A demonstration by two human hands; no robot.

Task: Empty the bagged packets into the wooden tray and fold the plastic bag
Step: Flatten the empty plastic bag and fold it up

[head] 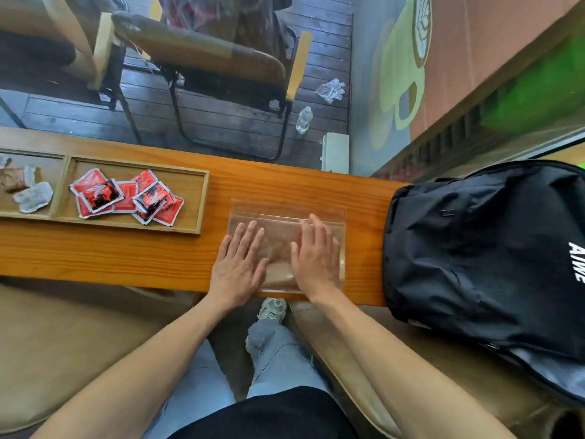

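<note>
A clear plastic bag (323, 210) lies flat on the wooden table (126, 258), its near part doubled over itself. My left hand (239, 264) rests palm down on the bag's left edge, fingers spread. My right hand (315, 255) presses flat on the bag's right half. Neither hand grips anything. Several red packets (126, 196) lie heaped in the right compartment of the wooden tray (202, 201), to the left of the bag.
The tray's left compartment holds pale tea-bag sachets (33, 196). A black backpack (490, 255) covers the table's right end, close to the bag. Beyond the table stand chairs (202, 58); a water bottle (304, 119) and crumpled plastic (330, 90) lie on the floor.
</note>
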